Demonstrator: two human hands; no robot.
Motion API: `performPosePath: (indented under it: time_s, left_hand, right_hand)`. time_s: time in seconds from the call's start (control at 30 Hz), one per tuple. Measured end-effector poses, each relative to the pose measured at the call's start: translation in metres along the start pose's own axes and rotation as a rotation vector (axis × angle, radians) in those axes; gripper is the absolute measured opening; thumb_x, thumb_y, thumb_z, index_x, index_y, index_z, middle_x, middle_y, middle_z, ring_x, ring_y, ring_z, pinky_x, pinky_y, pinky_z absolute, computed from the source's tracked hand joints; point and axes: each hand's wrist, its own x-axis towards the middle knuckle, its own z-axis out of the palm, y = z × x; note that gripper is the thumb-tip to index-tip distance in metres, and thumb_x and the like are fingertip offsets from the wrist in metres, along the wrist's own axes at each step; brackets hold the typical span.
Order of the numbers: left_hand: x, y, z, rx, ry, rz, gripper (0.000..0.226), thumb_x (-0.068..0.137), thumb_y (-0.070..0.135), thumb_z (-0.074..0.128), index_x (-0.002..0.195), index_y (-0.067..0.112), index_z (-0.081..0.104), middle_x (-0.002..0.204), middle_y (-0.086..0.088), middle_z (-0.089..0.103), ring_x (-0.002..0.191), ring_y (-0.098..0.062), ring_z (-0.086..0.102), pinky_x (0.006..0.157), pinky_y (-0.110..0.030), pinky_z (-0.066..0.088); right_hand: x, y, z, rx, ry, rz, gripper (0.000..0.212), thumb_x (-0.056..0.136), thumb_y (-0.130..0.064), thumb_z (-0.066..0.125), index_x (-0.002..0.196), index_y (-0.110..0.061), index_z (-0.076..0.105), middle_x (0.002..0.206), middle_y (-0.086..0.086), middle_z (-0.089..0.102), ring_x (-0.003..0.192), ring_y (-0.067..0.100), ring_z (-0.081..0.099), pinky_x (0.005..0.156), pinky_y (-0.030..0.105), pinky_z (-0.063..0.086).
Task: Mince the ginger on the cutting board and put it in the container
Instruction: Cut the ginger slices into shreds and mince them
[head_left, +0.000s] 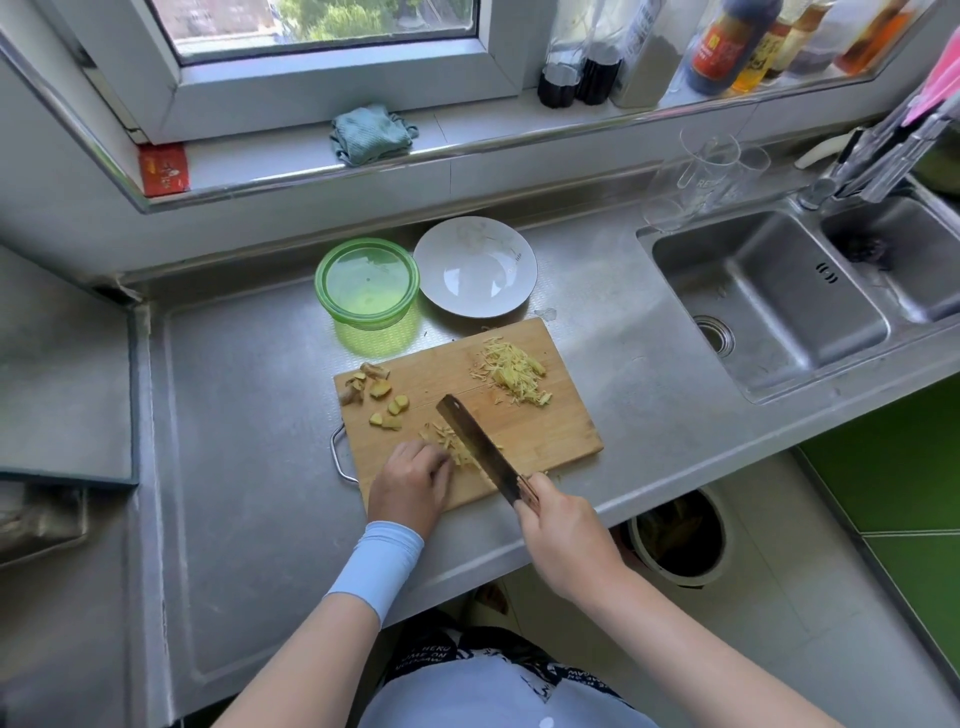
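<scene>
A wooden cutting board (540, 431) lies on the steel counter. My right hand (558, 525) grips the handle of a cleaver (480, 447), whose blade rests edge-down on a small heap of ginger strips (449, 441). My left hand (415, 480) sits with curled fingers pressing on that heap beside the blade. A larger pile of ginger shreds (514, 371) lies at the board's far right. Ginger chunks and peel scraps (376, 395) sit at the far left corner. Behind the board stands the green container (366, 280), which looks empty.
A white bowl (475, 267) stands next to the container. A double sink (779, 296) with a tap is to the right, glasses (706, 171) behind it. Bottles line the window sill, where a cloth (369, 132) lies. A bin (678, 535) stands on the floor below the counter edge.
</scene>
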Motion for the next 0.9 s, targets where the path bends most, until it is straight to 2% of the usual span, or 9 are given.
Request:
performPosePath:
  time_s: [0.1, 0.2, 0.3, 0.37, 0.43, 0.57, 0.7, 0.8, 0.9]
  left_hand:
    - [-0.001, -0.011, -0.02, -0.079, 0.126, -0.219, 0.009, 0.08, 0.002, 0.075, 0.084, 0.01, 0.073, 0.083, -0.001, 0.065, 0.072, -0.019, 0.058, 0.067, -0.028, 0.051]
    - [-0.002, -0.029, -0.037, -0.054, 0.135, -0.339, 0.012, 0.081, 0.001, 0.073, 0.086, 0.012, 0.074, 0.086, -0.001, 0.064, 0.073, -0.02, 0.058, 0.069, -0.03, 0.051]
    - [0.003, -0.041, -0.049, -0.033, 0.102, -0.359, 0.016, 0.081, 0.0, 0.07, 0.09, 0.013, 0.075, 0.09, -0.003, 0.063, 0.082, -0.025, 0.061, 0.078, -0.032, 0.05]
    - [0.006, -0.044, -0.053, -0.017, 0.058, -0.356, 0.018, 0.081, 0.001, 0.069, 0.092, 0.015, 0.075, 0.092, -0.002, 0.063, 0.087, -0.026, 0.06, 0.082, -0.031, 0.049]
    - [0.008, -0.046, -0.055, 0.01, 0.026, -0.321, 0.019, 0.079, 0.001, 0.071, 0.091, 0.015, 0.074, 0.091, -0.003, 0.063, 0.089, -0.026, 0.058, 0.082, -0.029, 0.047]
    - [0.014, -0.049, -0.057, 0.069, -0.005, -0.193, 0.025, 0.071, -0.002, 0.075, 0.092, 0.011, 0.072, 0.09, -0.005, 0.063, 0.088, -0.03, 0.058, 0.079, -0.035, 0.053]
    - [0.034, -0.051, -0.059, 0.084, -0.076, -0.127, 0.037, 0.069, 0.0, 0.074, 0.103, 0.013, 0.074, 0.104, -0.005, 0.065, 0.098, -0.03, 0.058, 0.079, -0.036, 0.055]
    - [0.048, -0.057, -0.06, 0.123, -0.194, -0.059, 0.043, 0.069, 0.006, 0.076, 0.111, 0.017, 0.073, 0.115, -0.005, 0.064, 0.106, -0.031, 0.059, 0.085, -0.041, 0.054]
    - [0.059, -0.063, -0.062, 0.152, -0.252, -0.043, 0.04, 0.073, 0.013, 0.075, 0.113, 0.02, 0.072, 0.119, -0.005, 0.062, 0.112, -0.031, 0.056, 0.091, -0.042, 0.05]
  right_hand:
    - [0.006, -0.002, -0.008, -0.006, -0.033, -0.03, 0.016, 0.103, -0.038, 0.044, 0.092, -0.027, 0.049, 0.076, -0.002, 0.06, 0.069, 0.017, 0.057, 0.059, 0.037, 0.046]
    - [0.011, -0.006, -0.011, -0.053, -0.116, -0.105, 0.02, 0.102, -0.039, 0.044, 0.084, -0.032, 0.045, 0.076, -0.006, 0.058, 0.069, 0.012, 0.053, 0.053, 0.029, 0.036]
    - [0.017, -0.005, -0.011, -0.109, -0.168, -0.133, 0.014, 0.099, -0.042, 0.046, 0.091, -0.032, 0.05, 0.082, -0.004, 0.061, 0.076, 0.018, 0.056, 0.062, 0.034, 0.046]
    - [0.024, 0.0, -0.015, -0.099, -0.163, -0.101, 0.011, 0.099, -0.044, 0.046, 0.091, -0.037, 0.05, 0.082, -0.006, 0.06, 0.077, 0.019, 0.057, 0.066, 0.036, 0.048]
    - [0.033, 0.005, -0.023, -0.095, -0.129, -0.064, 0.016, 0.098, -0.046, 0.045, 0.083, -0.041, 0.046, 0.081, -0.007, 0.06, 0.077, 0.019, 0.057, 0.069, 0.039, 0.05]
    - [0.047, 0.007, -0.038, -0.117, -0.05, -0.008, 0.022, 0.099, -0.042, 0.046, 0.08, -0.032, 0.045, 0.082, -0.003, 0.061, 0.079, 0.023, 0.058, 0.074, 0.043, 0.05]
    - [0.041, -0.003, -0.037, -0.149, -0.081, -0.034, 0.021, 0.097, -0.045, 0.047, 0.079, -0.035, 0.044, 0.081, -0.004, 0.061, 0.077, 0.021, 0.058, 0.069, 0.04, 0.049]
    - [0.036, -0.009, -0.034, -0.225, -0.136, -0.067, 0.028, 0.098, -0.045, 0.047, 0.074, -0.035, 0.037, 0.073, -0.007, 0.054, 0.069, 0.014, 0.051, 0.057, 0.029, 0.036]
    - [0.044, -0.007, -0.04, -0.225, -0.101, 0.0, 0.03, 0.099, -0.043, 0.048, 0.072, -0.034, 0.038, 0.074, -0.008, 0.053, 0.071, 0.015, 0.051, 0.057, 0.03, 0.034]
